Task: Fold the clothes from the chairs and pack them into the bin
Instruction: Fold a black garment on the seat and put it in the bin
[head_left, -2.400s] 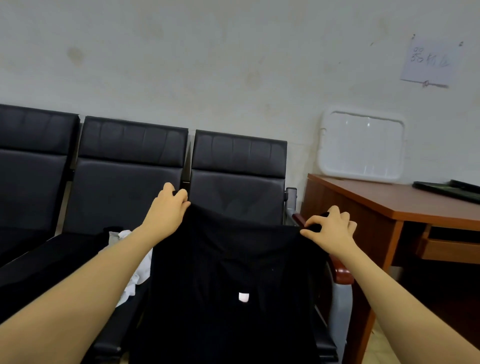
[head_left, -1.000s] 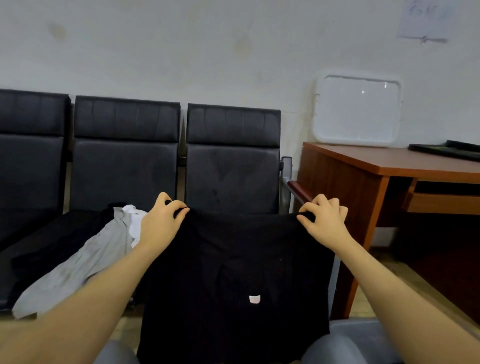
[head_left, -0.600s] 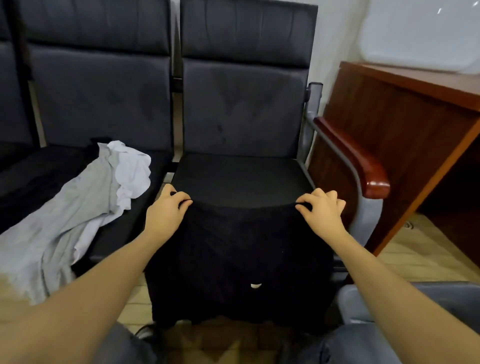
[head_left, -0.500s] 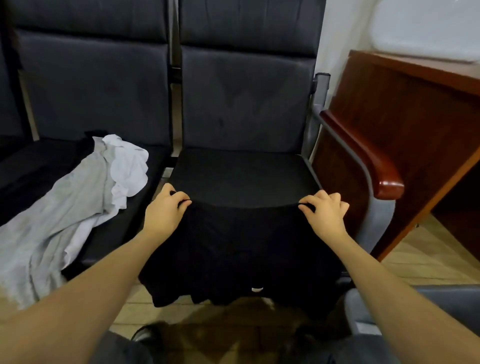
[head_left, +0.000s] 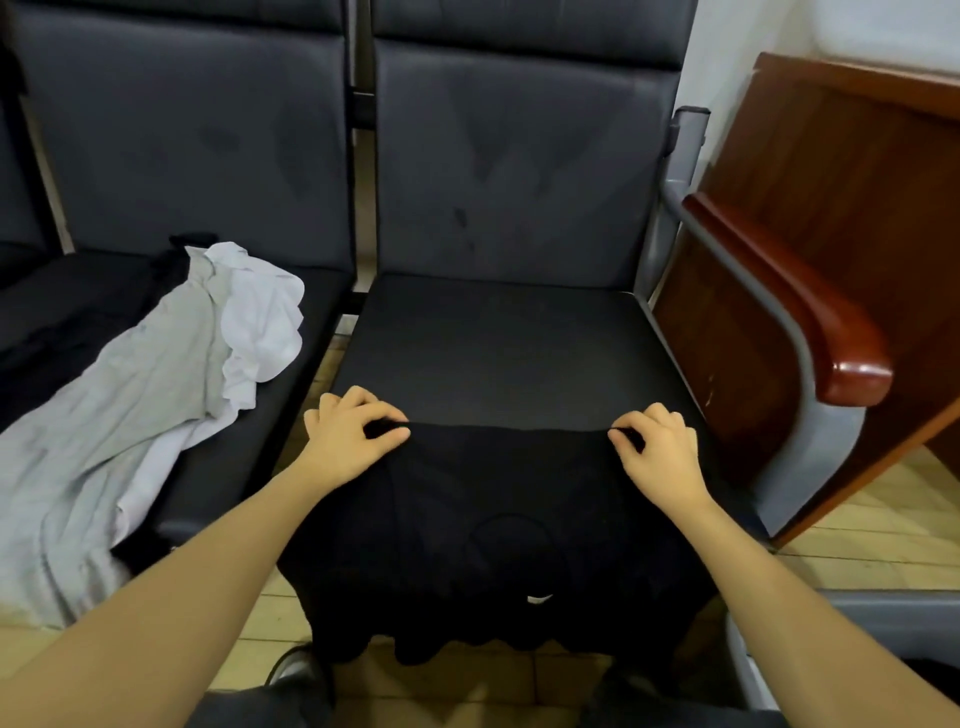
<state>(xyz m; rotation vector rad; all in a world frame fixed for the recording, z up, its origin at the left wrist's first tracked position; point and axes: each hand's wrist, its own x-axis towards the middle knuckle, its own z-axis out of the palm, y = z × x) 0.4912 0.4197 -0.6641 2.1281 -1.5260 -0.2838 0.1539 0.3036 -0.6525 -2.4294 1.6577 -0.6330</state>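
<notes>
A black garment (head_left: 493, 545) with a small white label lies across the front of the right chair's seat (head_left: 498, 353) and hangs over its front edge. My left hand (head_left: 353, 441) pinches its top left corner, and my right hand (head_left: 657, 452) pinches its top right corner, both resting low on the seat. A grey and white shirt (head_left: 140, 405) lies crumpled on the chair seat to the left, spilling off its front. The grey bin (head_left: 852, 623) shows at the lower right, partly hidden by my right arm.
A wooden desk (head_left: 841, 171) stands close on the right behind the chair's red-brown armrest (head_left: 810, 312). Dark chair backs (head_left: 509, 171) rise straight ahead. Another dark garment (head_left: 62, 322) lies under the grey shirt. Wooden floor shows below.
Both hands brought the black garment down from chest height onto the right chair's seat, and my view tilted downward. Its lower part now drapes over the seat's front edge.
</notes>
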